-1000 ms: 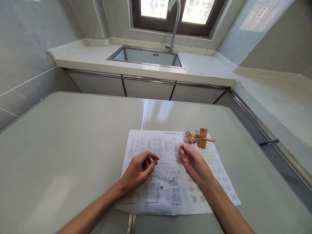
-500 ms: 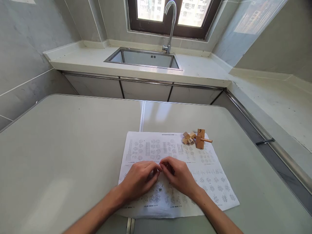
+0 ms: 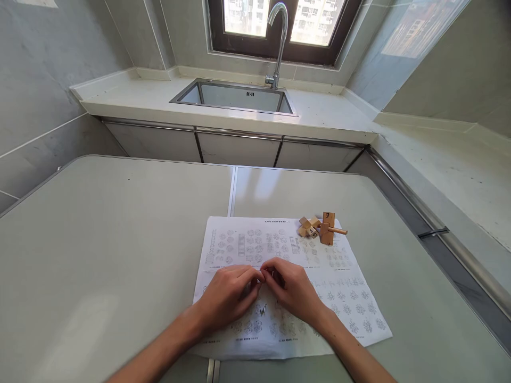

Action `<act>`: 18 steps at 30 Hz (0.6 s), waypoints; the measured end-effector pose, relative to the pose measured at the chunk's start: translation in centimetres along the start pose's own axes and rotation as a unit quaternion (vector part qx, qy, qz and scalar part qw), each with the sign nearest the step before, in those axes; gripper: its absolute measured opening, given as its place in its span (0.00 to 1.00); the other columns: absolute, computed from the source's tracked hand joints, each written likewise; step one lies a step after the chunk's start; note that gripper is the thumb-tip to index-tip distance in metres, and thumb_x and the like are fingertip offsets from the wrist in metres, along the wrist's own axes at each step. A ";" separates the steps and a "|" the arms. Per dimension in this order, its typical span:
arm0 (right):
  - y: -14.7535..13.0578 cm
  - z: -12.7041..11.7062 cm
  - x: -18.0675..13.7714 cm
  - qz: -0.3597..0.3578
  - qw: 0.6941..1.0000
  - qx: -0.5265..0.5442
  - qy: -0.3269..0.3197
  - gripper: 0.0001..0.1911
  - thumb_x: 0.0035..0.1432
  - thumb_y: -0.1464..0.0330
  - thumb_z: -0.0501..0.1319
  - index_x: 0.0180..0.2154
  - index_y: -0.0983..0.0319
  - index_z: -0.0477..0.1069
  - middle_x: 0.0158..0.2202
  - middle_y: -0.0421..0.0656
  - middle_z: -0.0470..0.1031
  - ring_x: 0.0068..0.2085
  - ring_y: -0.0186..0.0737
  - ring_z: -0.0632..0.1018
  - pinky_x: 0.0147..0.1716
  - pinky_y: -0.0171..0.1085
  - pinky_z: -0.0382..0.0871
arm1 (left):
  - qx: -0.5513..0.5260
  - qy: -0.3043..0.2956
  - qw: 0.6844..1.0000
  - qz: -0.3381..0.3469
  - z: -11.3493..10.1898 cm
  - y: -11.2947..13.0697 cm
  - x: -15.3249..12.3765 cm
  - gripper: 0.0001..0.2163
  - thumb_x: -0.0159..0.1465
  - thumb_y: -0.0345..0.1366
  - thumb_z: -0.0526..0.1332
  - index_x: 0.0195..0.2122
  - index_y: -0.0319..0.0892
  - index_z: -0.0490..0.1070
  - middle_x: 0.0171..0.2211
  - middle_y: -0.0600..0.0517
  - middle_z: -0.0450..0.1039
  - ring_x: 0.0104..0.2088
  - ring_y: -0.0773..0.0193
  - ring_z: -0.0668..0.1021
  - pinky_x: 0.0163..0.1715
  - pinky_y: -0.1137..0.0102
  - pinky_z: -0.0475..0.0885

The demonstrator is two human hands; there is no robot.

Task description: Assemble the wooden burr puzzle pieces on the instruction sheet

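Note:
My left hand (image 3: 229, 295) and my right hand (image 3: 291, 290) rest side by side on a printed instruction sheet (image 3: 339, 276), fingertips meeting at the middle of the page. Both hands have curled fingers pinched together; whether anything small sits between them is hidden. A cluster of wooden puzzle pieces (image 3: 321, 229), one with a round peg sticking out to the right, lies on the sheet's far right corner, well beyond my right hand.
The sheet lies on a pale grey table (image 3: 112, 234) with a seam down its middle. Behind it runs a white counter (image 3: 327, 114) with a steel sink (image 3: 235, 96) and a tall tap (image 3: 277, 42) under a window. A second counter runs along the right.
My right hand drew back from near the wooden pieces and came left and nearer, meeting the left hand at the sheet's middle. Since half a second ago both hands have stayed still.

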State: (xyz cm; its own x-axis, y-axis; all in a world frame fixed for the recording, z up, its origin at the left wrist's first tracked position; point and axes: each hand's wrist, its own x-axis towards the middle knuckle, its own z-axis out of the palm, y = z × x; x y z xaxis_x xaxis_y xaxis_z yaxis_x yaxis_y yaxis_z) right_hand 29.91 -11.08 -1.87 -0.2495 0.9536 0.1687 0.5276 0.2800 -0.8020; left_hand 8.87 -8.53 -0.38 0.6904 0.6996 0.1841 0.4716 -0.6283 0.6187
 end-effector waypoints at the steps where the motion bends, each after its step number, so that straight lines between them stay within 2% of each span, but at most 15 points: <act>1: 0.0 0.0 0.0 -0.004 1.000 -0.001 0.004 0.07 0.69 0.73 0.58 0.39 0.57 0.73 0.33 0.41 0.80 0.30 0.40 0.77 0.31 0.37 0.66 | 0.002 0.000 1.000 0.000 0.0 0.0 0.0 0.08 0.73 0.30 0.55 0.42 0.43 0.73 0.34 0.51 0.80 0.32 0.62 0.79 0.34 0.68 0.71; 18: 0.0 0.1 0.0 -0.023 0.999 -0.018 0.019 0.07 0.68 0.74 0.59 0.39 0.58 0.74 0.32 0.39 0.80 0.29 0.37 0.76 0.29 0.34 0.66 | 0.002 0.005 1.000 0.002 0.3 -0.4 -0.2 0.06 0.73 0.29 0.56 0.42 0.43 0.72 0.34 0.53 0.78 0.32 0.62 0.78 0.34 0.68 0.70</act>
State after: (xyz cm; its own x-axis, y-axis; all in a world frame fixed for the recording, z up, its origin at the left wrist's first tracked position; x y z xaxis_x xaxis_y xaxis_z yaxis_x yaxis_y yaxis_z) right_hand 29.81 -11.10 -1.90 -0.2436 0.9431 0.2262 0.5455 0.3261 -0.7720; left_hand 8.71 -8.56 -0.90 0.6870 0.7001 0.1945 0.4704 -0.6325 0.6154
